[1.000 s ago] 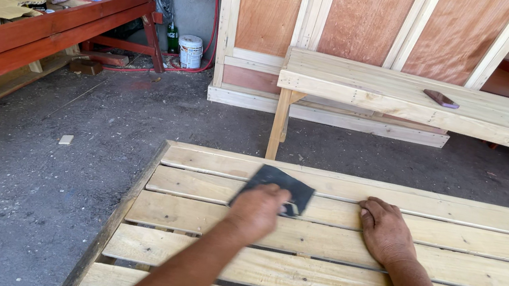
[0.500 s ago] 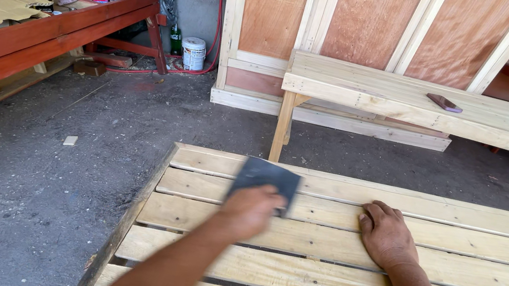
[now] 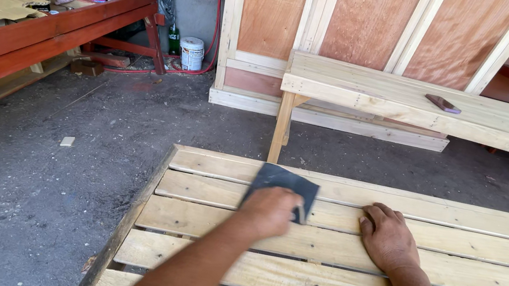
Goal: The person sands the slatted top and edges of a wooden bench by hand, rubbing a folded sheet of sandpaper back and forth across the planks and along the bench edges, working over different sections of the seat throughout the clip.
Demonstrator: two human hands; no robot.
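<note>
My left hand point(image 3: 270, 210) presses down on a dark grey sheet of sandpaper point(image 3: 282, 181) that lies across the far slats of a pale wooden slatted frame point(image 3: 198, 224). The sheet covers the first and second slats near the frame's left end. My right hand point(image 3: 387, 236) rests flat, palm down, on the second and third slats a little to the right and holds nothing.
A pale wooden bench point(image 3: 414, 105) stands beyond the frame with a dark phone-like object point(image 3: 443, 104) on it. Wood panels point(image 3: 366, 23) lean behind. A red workbench point(image 3: 29, 33) with cans and cardboard runs along the left. A white tin point(image 3: 191, 54) sits on the concrete floor.
My left hand slid the sandpaper back and forth a little over the far slats. My right hand stayed in place. The camera view shifted slightly.
</note>
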